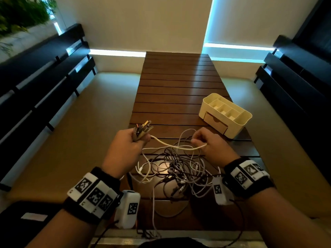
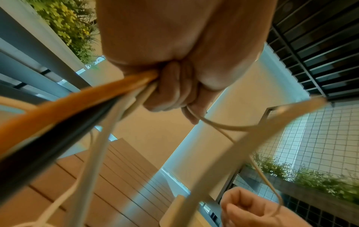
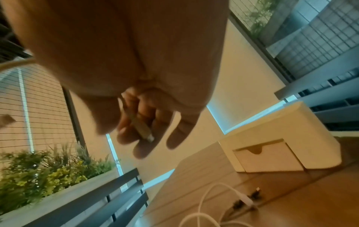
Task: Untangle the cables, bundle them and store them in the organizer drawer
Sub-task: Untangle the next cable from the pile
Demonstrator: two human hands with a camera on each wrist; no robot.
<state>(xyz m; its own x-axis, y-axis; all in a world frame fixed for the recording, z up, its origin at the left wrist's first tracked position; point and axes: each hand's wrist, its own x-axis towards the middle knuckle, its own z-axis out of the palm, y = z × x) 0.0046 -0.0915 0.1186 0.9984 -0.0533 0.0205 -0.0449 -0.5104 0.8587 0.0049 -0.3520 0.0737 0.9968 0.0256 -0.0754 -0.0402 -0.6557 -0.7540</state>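
The task is at an early stage. The left hand [image 1: 126, 140] grips a fistful of cable plug ends [image 1: 143, 127], gathered so that the connectors stick up out of the fist. The right hand [image 1: 207, 142] pinches a cream cable [image 1: 172, 144] near its tip; in the right wrist view the end lies along the curled fingers [image 3: 143, 122], though blur makes the exact grip hard to read. That cable spans between the two hands above the tangle [image 1: 179, 169], which lies knotted on the slatted worktop [image 1: 179, 83] just in front of the person. Nothing looks bundled yet. The cream organizer [image 1: 225, 115] stands near the right hand, its drawer [image 1: 215, 123] shut. Separating, coiling and stowing all remain.
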